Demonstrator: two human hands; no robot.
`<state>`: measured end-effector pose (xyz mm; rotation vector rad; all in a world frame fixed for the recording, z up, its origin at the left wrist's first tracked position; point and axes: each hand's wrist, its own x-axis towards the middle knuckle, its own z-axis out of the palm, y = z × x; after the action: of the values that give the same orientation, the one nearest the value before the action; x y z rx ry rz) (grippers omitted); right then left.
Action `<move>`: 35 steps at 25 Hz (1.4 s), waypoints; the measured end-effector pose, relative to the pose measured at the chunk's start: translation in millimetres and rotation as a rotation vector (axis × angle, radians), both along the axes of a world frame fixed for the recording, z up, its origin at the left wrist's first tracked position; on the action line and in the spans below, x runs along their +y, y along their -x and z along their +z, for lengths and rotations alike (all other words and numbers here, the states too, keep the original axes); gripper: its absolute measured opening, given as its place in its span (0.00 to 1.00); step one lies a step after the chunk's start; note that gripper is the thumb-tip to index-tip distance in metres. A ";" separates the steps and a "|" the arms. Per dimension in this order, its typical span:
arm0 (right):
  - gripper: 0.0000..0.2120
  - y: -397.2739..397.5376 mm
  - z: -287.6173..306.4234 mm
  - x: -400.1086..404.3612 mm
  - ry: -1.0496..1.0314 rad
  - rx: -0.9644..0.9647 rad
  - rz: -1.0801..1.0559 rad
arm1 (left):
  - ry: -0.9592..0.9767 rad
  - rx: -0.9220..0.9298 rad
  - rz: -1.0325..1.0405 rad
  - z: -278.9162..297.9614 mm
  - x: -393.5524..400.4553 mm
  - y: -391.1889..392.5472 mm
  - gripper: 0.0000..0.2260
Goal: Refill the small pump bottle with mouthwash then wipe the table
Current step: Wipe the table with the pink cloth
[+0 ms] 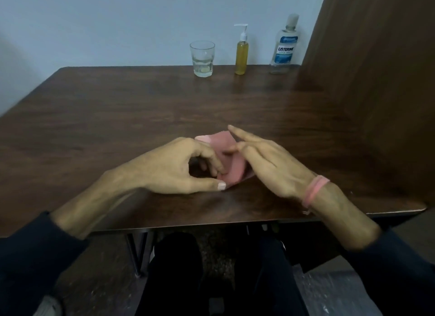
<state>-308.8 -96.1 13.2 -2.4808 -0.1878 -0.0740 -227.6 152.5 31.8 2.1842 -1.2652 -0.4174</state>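
A pink cloth [227, 160] lies bunched on the dark wooden table [117, 118], near the front edge. My left hand [181, 167] pinches the cloth's near edge between thumb and forefinger. My right hand [266, 165] rests on the cloth's right side with fingers spread, index finger raised. The small pump bottle [241, 54], full of yellow liquid with a white pump, stands at the back of the table. To its right stands the mouthwash bottle [284, 49], clear with a blue label, nearly empty, cap on.
A drinking glass [202, 59] with a little clear liquid stands left of the pump bottle. A brown wooden panel [376, 80] walls the table's right side. A pale wall is behind. My legs and the table's legs show below the front edge.
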 end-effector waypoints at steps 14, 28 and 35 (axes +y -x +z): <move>0.28 37.3 -29.3 73.1 0.438 -0.162 0.089 | 0.241 -0.016 0.607 -44.3 -14.7 -144.7 0.26; 0.30 20.2 -35.0 109.9 0.381 -0.138 -0.183 | 0.539 0.185 0.561 -37.8 -12.1 -142.3 0.29; 0.29 5.0 -22.8 -64.6 0.420 0.078 -0.459 | 0.678 0.307 0.614 -44.5 -2.8 -155.5 0.20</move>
<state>-313.8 -160.7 -9.6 -2.8906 0.4466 -0.1422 -72.1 149.7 -12.7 1.7067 -0.4262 -0.0454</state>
